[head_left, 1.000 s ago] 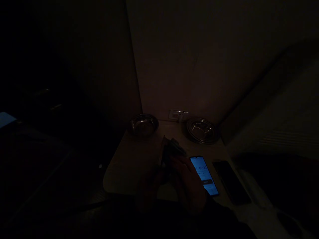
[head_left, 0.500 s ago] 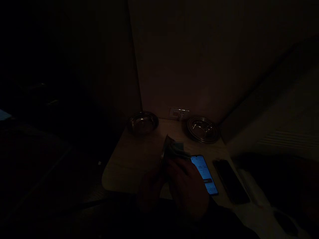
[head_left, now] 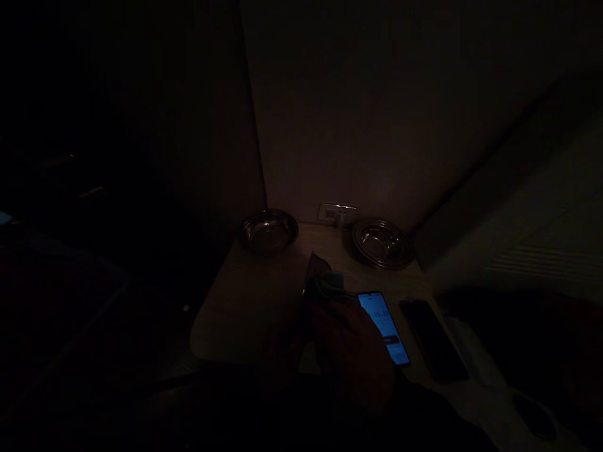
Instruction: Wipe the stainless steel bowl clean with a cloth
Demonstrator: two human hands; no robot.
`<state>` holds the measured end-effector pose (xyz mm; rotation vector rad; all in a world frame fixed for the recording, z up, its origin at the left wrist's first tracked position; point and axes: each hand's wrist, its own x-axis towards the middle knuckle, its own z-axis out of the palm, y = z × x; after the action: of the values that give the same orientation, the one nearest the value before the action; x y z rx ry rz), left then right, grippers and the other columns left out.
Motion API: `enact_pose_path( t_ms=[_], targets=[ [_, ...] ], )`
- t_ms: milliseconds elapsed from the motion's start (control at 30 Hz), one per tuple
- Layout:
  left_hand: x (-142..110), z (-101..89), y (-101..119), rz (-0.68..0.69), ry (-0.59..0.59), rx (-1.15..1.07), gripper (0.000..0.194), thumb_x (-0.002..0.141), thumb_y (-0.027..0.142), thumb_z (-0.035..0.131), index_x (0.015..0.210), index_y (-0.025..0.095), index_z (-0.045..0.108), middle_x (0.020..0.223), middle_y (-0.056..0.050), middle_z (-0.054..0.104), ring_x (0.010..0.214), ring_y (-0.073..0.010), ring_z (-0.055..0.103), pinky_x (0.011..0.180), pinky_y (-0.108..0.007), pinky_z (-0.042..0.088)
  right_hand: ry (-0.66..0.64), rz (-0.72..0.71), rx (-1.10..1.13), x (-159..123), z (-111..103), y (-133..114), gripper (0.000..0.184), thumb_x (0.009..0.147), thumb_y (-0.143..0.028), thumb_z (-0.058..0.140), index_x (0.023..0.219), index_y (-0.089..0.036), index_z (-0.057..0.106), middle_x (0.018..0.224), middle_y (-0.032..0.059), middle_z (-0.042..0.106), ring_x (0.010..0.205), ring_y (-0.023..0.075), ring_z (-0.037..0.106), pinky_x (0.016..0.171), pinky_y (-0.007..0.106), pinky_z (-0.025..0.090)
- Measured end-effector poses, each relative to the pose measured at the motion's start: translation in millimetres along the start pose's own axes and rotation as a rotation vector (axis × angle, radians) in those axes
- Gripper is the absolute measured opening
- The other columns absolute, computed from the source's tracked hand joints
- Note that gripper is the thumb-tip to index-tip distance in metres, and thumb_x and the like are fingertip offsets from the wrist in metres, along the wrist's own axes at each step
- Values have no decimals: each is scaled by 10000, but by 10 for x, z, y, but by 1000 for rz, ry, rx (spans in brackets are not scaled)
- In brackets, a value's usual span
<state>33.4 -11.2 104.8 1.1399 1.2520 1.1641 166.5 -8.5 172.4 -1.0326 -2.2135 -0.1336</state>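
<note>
The scene is very dark. My left hand (head_left: pixel 285 345), barely visible, is closed low on a thin-edged metal dish (head_left: pixel 318 262), tipped up almost on edge. Its full shape is hidden by my hands. Against the dish, a bluish-grey cloth (head_left: pixel 330 284) is bunched under the fingers of my right hand (head_left: pixel 355 351), which are pressed together on it. Beside that hand lies a lit phone (head_left: pixel 382 323) with large digits on its blue screen, partly covered by the hand.
A shiny metal bowl (head_left: pixel 268 233) stands at the table's back left, and stacked metal plates (head_left: pixel 382 243) at the back right. Behind them is a wall socket (head_left: pixel 336 213). A dark phone (head_left: pixel 434 342) lies right of the lit one on the wooden table (head_left: pixel 235 307).
The dish and cloth have shifted slightly within my hands, and more of the dish's upper edge shows. The view has moved slightly. Bowl, plates and phones rest where they were.
</note>
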Motion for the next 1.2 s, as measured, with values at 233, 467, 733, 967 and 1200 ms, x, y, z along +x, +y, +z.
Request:
enact_pose_path(
  t_ms=[233, 467, 733, 967, 1200],
  targets=[
    [4, 55, 49, -76, -44, 3, 302, 805, 351, 565, 969, 141, 708, 848, -61, 737, 772, -203, 688, 665, -268, 553, 35, 48, -44, 130, 71, 228, 255, 881, -156, 442, 1073, -125, 607, 1077, 120, 663, 999, 247, 557, 809, 394, 491],
    [18, 16, 43, -90, -14, 9, 287, 785, 334, 593, 977, 151, 701, 954, -66, 726, 879, -214, 671, 766, -275, 537, 7, -2, -13, -30, 10, 2, 252, 877, -134, 425, 1028, -145, 626, 1063, 96, 675, 983, 224, 556, 809, 379, 486],
    [-11, 48, 102, -52, -78, 22, 293, 864, 343, 530, 1061, 136, 595, 1030, -65, 638, 880, -167, 624, 770, -362, 523, 24, 58, -59, 134, 98, 248, 249, 880, -150, 446, 1064, -120, 610, 1084, 112, 666, 1000, 254, 556, 812, 388, 496],
    [16, 4, 134, -23, -57, 43, 309, 873, 331, 511, 1131, 167, 554, 1154, -79, 569, 971, -190, 580, 819, -388, 500, 24, 44, -26, -44, 2, -17, 288, 870, -118, 413, 1069, -149, 619, 1089, 110, 661, 1001, 228, 559, 805, 379, 500],
    [-33, 53, 168, 23, -38, 61, 319, 868, 341, 519, 1122, 152, 559, 1130, -69, 578, 959, -200, 585, 804, -385, 505, 28, 69, -77, 144, 52, 186, 252, 871, -138, 444, 1046, -105, 622, 1026, 128, 677, 941, 249, 573, 759, 379, 506]
  ],
)
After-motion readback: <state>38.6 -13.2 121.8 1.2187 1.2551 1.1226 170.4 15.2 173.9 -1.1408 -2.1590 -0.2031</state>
